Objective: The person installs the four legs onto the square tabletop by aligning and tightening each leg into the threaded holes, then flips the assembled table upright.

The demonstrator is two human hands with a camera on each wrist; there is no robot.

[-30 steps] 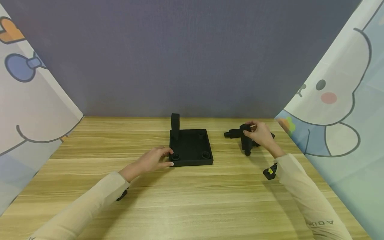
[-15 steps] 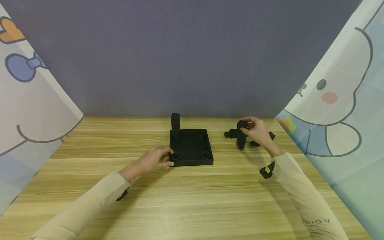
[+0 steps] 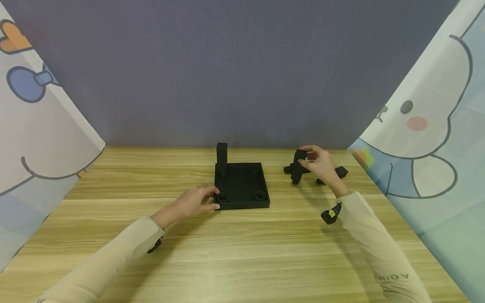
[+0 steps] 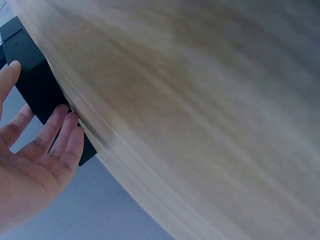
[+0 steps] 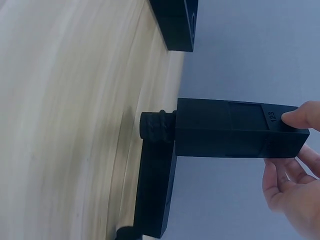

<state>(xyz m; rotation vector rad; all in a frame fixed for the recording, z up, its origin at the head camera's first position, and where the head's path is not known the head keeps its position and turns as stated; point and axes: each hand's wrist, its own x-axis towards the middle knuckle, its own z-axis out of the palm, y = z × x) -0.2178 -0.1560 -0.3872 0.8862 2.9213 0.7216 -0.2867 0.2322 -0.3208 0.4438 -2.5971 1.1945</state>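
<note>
A black square base (image 3: 244,205) with a raised rim and round corner sockets lies on the table, one black block leg (image 3: 222,156) upright at its back left. My left hand (image 3: 194,201) grips its front left corner, thumb at the front side; the left wrist view shows fingertips against the base's side (image 4: 37,80). To the right, my right hand (image 3: 321,165) pinches the upper end of another black leg (image 5: 225,127) between thumb and fingers. That leg's threaded end (image 5: 157,126) points down, close over the tabletop. It partly hides a lying leg (image 3: 288,169) behind it.
A further black leg (image 3: 341,171) lies right of the right hand, partly covered by it. The wooden table (image 3: 242,252) ends at a grey back panel (image 3: 242,84). Printed cartoon curtains (image 3: 428,126) flank both sides. A black wrist camera (image 3: 329,216) hangs under the right sleeve.
My right hand has moved left and slightly back, carrying the leg toward the base and tilting it a little. The left hand and the base stay where they were.
</note>
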